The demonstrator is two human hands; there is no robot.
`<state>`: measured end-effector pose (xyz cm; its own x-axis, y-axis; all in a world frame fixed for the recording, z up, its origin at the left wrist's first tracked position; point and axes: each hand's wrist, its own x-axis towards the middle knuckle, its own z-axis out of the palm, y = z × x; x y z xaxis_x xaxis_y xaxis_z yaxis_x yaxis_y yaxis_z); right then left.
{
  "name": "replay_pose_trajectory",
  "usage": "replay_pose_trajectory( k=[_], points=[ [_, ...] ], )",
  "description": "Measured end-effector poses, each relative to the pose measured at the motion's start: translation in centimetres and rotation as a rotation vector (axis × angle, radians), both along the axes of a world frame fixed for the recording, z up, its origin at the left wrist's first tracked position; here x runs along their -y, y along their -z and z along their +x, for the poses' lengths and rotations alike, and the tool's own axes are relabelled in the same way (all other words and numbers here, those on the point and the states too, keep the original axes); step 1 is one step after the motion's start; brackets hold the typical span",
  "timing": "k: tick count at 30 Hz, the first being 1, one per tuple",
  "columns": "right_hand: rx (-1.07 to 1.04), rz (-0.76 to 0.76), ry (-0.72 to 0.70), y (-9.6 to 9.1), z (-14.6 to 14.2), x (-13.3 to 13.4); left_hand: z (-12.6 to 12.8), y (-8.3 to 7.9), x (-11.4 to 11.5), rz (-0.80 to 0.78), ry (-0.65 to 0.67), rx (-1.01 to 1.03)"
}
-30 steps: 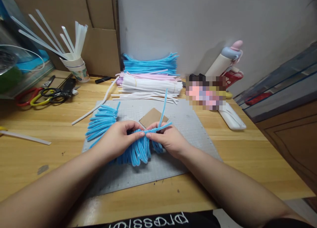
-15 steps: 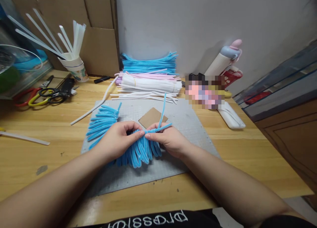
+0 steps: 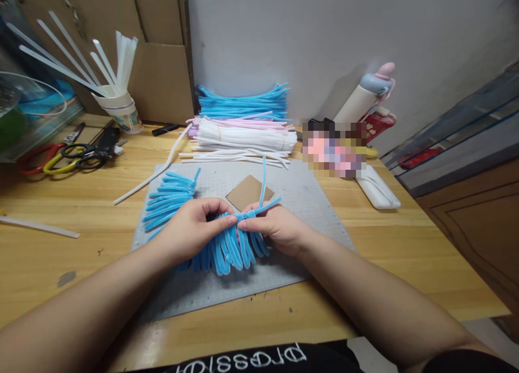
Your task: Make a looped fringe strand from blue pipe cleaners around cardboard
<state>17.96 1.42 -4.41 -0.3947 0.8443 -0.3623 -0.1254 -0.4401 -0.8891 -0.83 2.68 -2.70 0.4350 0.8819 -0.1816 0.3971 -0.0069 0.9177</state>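
Note:
A fringe of looped blue pipe cleaners [image 3: 229,254] hangs between my hands over the grey cutting mat [image 3: 194,302]. My left hand [image 3: 200,221] pinches its upper edge between thumb and fingers. Right beside it, my right hand [image 3: 279,227] is closed on the same edge, close to its right end. Two loose blue ends stick out past the right fingers, one upward and one to the right. The fringe curves round behind my left hand to its far part on the mat's left side. Behind the hands lies a brown cardboard square [image 3: 249,192].
Bundles of blue [image 3: 243,102] and white pipe cleaners [image 3: 247,135] lie at the back by the wall. On the left are scissors [image 3: 52,159] and a paper cup [image 3: 125,113] of translucent sticks. A white bottle [image 3: 359,100] and a white case [image 3: 377,186] are at right.
The upright blue end has tilted slightly left, and the loops under my right hand have spread a little to the right. Both hands keep their grip in nearly the same place.

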Motion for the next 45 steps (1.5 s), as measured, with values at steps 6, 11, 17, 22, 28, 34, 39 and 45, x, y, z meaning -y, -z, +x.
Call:
replay_pose_trajectory(
  k=[6,11,17,22,28,34,39,45],
  points=[
    [0.029,0.047,-0.024,0.0,0.2,0.0,-0.2,0.0,-0.2,0.004,0.029,-0.006],
    [0.127,0.127,0.039,0.1,0.0,0.2,-0.1,0.1,-0.1,0.018,0.015,-0.024],
    [0.153,0.105,0.039,0.1,-0.6,0.7,0.2,0.1,0.0,0.070,0.005,-0.004],
    [0.107,0.126,0.023,0.0,-0.8,0.9,0.1,-0.2,0.0,0.053,-0.041,-0.046],
    [0.100,0.186,0.063,-0.3,-0.4,0.8,-0.2,-0.1,-0.2,-0.020,-0.064,-0.013],
    [0.199,0.227,0.051,-0.2,-0.4,0.8,0.0,-0.2,-0.1,-0.031,-0.079,-0.003],
    [0.111,0.202,-0.020,-0.4,-0.1,0.5,-0.1,-0.3,-0.2,-0.045,-0.078,-0.008],
    [0.101,0.183,-0.005,-0.3,-0.1,0.3,-0.1,0.1,-0.2,-0.075,-0.062,0.032]
  ],
)
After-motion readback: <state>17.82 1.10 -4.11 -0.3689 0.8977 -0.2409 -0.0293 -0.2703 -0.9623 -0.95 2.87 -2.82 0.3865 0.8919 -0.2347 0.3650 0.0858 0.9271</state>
